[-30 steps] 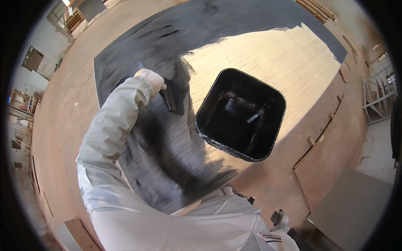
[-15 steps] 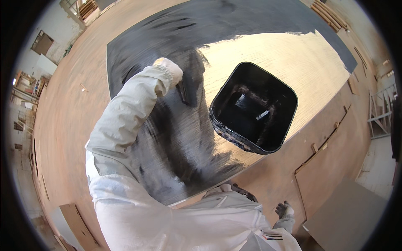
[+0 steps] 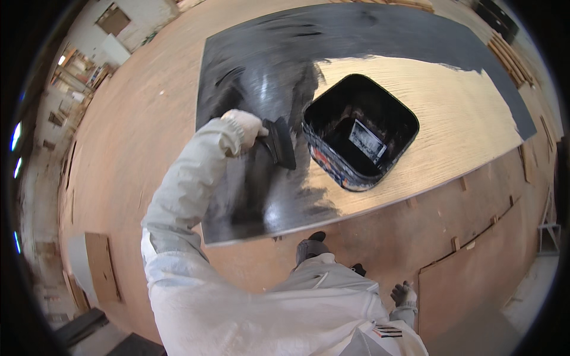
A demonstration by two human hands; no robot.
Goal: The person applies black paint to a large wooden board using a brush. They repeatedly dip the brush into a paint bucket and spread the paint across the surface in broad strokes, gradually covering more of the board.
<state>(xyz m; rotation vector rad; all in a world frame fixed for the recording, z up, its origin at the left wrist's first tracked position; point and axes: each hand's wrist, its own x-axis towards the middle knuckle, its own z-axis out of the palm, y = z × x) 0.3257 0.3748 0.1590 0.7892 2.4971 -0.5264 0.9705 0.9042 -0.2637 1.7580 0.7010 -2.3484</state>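
Observation:
My left hand (image 3: 244,127), in a white glove, is closed on the handle of a wide, flat paint brush (image 3: 281,143) coated in black. Its broad edge hangs over the wet black coat on a large panel (image 3: 469,113). That coat covers the panel's left side and far edge, while pale wood grain shows in the middle and right. Just right of the brush stands a black square bucket (image 3: 320,155), with dark liquid inside and smears down its wall. My right hand (image 3: 404,295), gloved in grey, hangs low beside my body, fingers loosely apart, nothing visible in it.
Brown sheets (image 3: 475,267) lie on the floor at right, with small wood blocks along their edge. Wooden poles (image 3: 509,59) are stacked beyond the panel's far right corner. A brown board (image 3: 102,267) leans at the left. My shoe (image 3: 317,237) shows near the panel's front edge.
My left hand has drawn the brush nearer to me across the coated side, and its broad face now shows. The view has shifted, so more floor appears in front of the panel. My right hand stays low.

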